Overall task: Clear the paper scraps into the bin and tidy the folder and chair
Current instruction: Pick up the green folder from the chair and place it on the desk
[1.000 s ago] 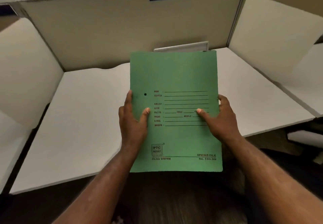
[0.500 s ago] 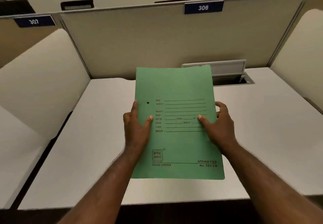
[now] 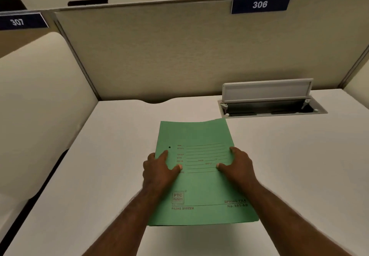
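Observation:
A green spring-file folder [image 3: 201,184] with red printed lines is held low over the white desk [image 3: 99,176], near its middle. My left hand [image 3: 159,171] grips its left edge, thumb on the cover. My right hand [image 3: 238,168] grips the right edge the same way, thumb on top. The folder's far edge curls up slightly. No paper scraps, bin or chair are in view.
Beige partitions enclose the desk at the back and left, with number plates 306 [image 3: 259,4] and 307 [image 3: 18,21]. An open cable hatch [image 3: 269,104] with a raised grey lid sits at the back right of the desk.
Both hands have carried the folder forward and down from in front of me to low over the desk. The view has shifted closer to the desk.

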`<act>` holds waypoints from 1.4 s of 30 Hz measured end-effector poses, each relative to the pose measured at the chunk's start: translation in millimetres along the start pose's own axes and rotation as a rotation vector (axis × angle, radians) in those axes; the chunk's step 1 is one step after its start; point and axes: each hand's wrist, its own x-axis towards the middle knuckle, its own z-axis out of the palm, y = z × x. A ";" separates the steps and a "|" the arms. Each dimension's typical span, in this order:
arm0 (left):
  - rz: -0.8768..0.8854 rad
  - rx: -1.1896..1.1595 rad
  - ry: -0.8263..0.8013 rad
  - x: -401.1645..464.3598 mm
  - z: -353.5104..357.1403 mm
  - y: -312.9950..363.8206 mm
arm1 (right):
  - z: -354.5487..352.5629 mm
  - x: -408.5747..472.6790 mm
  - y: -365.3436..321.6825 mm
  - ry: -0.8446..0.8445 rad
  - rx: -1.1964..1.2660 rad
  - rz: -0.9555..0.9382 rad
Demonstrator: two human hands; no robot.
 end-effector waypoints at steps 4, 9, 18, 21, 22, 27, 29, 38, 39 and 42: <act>0.032 0.003 -0.029 47.1 23.8 -11.2 | 29.2 47.9 3.8 -0.018 -0.027 0.001; 0.108 -0.013 -0.002 109.5 47.2 -15.0 | 56.1 107.1 8.4 -0.009 -0.078 -0.038; 0.136 0.072 -0.010 182.9 76.0 -23.9 | 92.5 172.1 16.3 -0.006 -0.104 -0.093; 0.164 0.085 -0.017 194.7 79.1 -21.5 | 95.4 185.8 15.5 0.012 -0.115 -0.106; 0.172 0.095 -0.028 197.6 80.3 -21.2 | 96.4 189.7 15.0 0.015 -0.119 -0.110; 0.187 0.147 -0.048 207.6 87.0 -22.6 | 105.9 202.5 14.6 0.016 -0.145 -0.144; 0.192 0.155 -0.041 210.7 89.3 -22.6 | 108.7 206.6 15.6 0.026 -0.152 -0.161; 0.243 0.134 0.007 204.6 87.3 -24.5 | 100.5 204.0 17.2 0.056 -0.132 -0.227; 0.257 0.139 0.017 198.6 85.3 -24.4 | 97.1 198.1 17.8 0.074 -0.136 -0.253; 0.317 0.135 0.059 175.6 75.5 -21.7 | 80.7 174.6 16.9 0.153 -0.166 -0.356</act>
